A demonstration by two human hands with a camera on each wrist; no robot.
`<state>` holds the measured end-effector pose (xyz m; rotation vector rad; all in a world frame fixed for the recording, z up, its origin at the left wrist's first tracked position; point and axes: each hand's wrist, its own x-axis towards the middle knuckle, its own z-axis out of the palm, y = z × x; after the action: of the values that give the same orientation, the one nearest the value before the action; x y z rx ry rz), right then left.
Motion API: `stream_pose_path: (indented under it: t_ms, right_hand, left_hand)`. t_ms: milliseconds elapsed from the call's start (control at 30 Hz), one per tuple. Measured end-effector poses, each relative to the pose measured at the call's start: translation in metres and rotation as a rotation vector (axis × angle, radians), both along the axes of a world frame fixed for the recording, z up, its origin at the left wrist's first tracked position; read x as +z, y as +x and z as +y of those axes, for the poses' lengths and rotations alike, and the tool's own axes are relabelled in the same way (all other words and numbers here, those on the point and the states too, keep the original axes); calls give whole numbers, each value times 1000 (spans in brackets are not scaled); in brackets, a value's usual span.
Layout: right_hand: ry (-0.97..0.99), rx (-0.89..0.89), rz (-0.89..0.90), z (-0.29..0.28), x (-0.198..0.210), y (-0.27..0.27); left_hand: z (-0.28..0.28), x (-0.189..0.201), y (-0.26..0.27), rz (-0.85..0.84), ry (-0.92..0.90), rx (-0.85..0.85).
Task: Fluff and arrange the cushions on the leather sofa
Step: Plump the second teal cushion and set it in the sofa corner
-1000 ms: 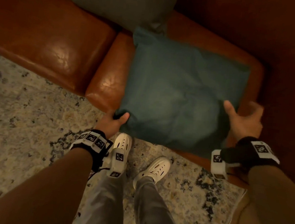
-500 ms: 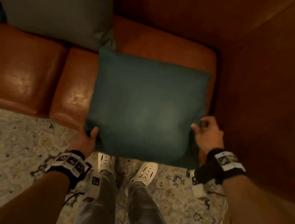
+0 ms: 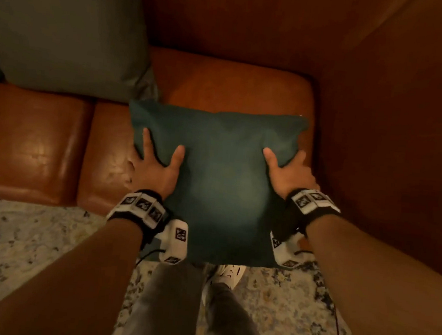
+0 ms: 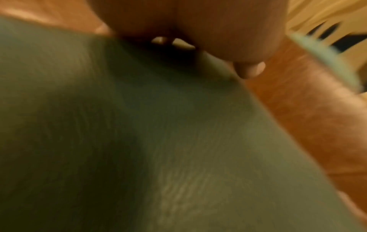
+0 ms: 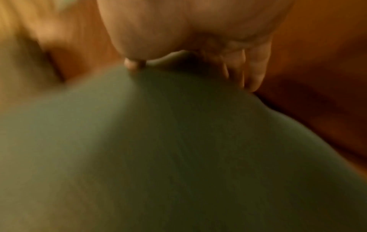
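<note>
Both hands, left hand (image 3: 156, 170) and right hand (image 3: 288, 172), gripped the teal cushion (image 3: 221, 188) between them; uneven squeezing risked it slipping floorward.

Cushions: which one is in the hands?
The teal cushion, gripped at its sides by left hand and right hand. The grey-green cushion leans untouched against the backrest.
</note>
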<state>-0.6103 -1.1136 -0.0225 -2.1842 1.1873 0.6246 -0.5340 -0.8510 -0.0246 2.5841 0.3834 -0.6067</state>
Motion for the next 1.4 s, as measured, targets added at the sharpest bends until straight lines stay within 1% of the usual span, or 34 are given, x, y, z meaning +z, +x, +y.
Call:
stream_pose_path:
  t_ms: [33,100,233,333,567,733,800,867,933,967,1000,1033,1067,1100,1133,1167,1200,1233,1267,1300,1333,1367,1400]
  right_hand:
    - [-34,49,35,5,-9,6]
    - [-97,115,66,11,-24,18]
    - [-157,194,122,11,-48,40]
    - [-173,225,180,10,-59,48]
    - [-206,238,276,8,-79,68]
    - [-205,248,328,5,-85,75]
    - [-184,247,326,7,-78,76]
    - [-132,229,334,7,-65,75]
    - [-122,260,339,5,-47,72]
    - [-176,328,295,5,-36,72]
    - [-265,424,201,7,-24,73]
    - [-347,519,77,12,-14,77]
    - [-394,599,-32,19,-7,85]
    - [-405,659,-97,28,-4,97]
    - [-375,727,-83,35,-5,109]
    - [-341,818,-8,40,-11,119]
    - [-304,904,97,40,-21,123]
    - [-272,954,185,31,-32,124]
    - [-252,944,241,16,-40,120]
    - [-245,888,283,-3,-46,113]
    - [-248,816,330,-23,-49,104]
    - [-249,768,385,-39,-50,96]
    - [-243,732,418,-51,-47,91]
  left_hand:
    - [-5,-14,5,48,20,23]
    - [-5,-38,12,93,69,35]
    - [-8,-68,29,99,132,43]
    - [-13,-81,33,137,150,48]
    - [-19,-107,56,303,177,0]
    - [-20,-112,67,422,158,-3]
    - [-19,-99,74,482,126,-45]
    - [-6,-80,83,550,56,-88]
    - [16,-61,98,569,6,-171]
    - [26,-51,106,507,37,-241]
    - [29,-39,113,394,117,-349]
    - [23,-30,119,237,187,-480]
    - [9,-23,123,88,196,-615]
    - [-12,-17,126,-23,151,-749]
    - [-38,-11,125,-59,91,-897]
    - [-58,-12,120,-22,65,-1036]
    - [-69,-19,114,59,77,-1132]
    - [-64,-38,113,146,134,-1181]
    - [-53,-48,117,208,192,-1160]
    - [-29,-61,126,279,247,-1062]
    - [-3,-70,135,352,269,-911]
    - [21,-71,144,417,281,-763]
    - [36,-65,150,462,292,-676]
